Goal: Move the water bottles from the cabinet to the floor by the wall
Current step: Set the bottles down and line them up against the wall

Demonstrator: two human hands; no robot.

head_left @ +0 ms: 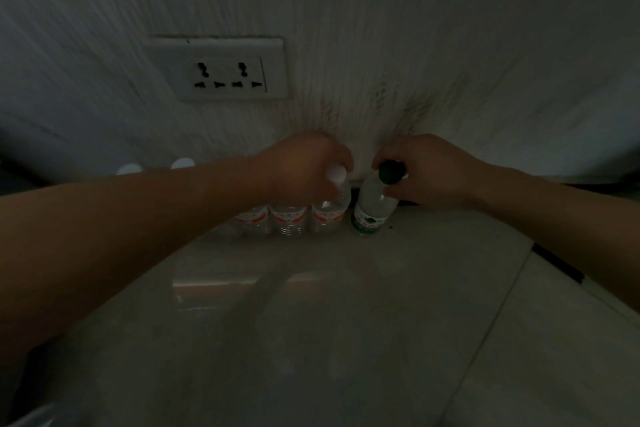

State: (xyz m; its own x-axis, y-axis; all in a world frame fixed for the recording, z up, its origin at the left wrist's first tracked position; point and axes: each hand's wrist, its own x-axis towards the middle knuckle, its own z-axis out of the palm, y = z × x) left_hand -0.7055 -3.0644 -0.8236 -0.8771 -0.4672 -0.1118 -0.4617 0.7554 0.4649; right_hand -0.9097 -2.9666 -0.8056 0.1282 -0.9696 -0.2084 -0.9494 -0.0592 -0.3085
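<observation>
Water bottles [289, 220] in a row on the floor [311, 322], against the wall [415, 45] (socket [221, 71] above, leftward).

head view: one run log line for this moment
left hand grips white-cap bottle | right hand grips green-label bottle | both by the wall, beside other red-label bottles | not yet released

Dim, underexposed and greyish throughout. The far wall [381, 28] is streaked by motion blur; the socket plate [221, 69], the white-capped bottle [329, 215] and the green-labelled bottle [372, 206] look soft. A pale reflection [214, 282] sits on the glossy floor [346, 340], left of centre. Edges bend outward; the corners are darkest.
</observation>
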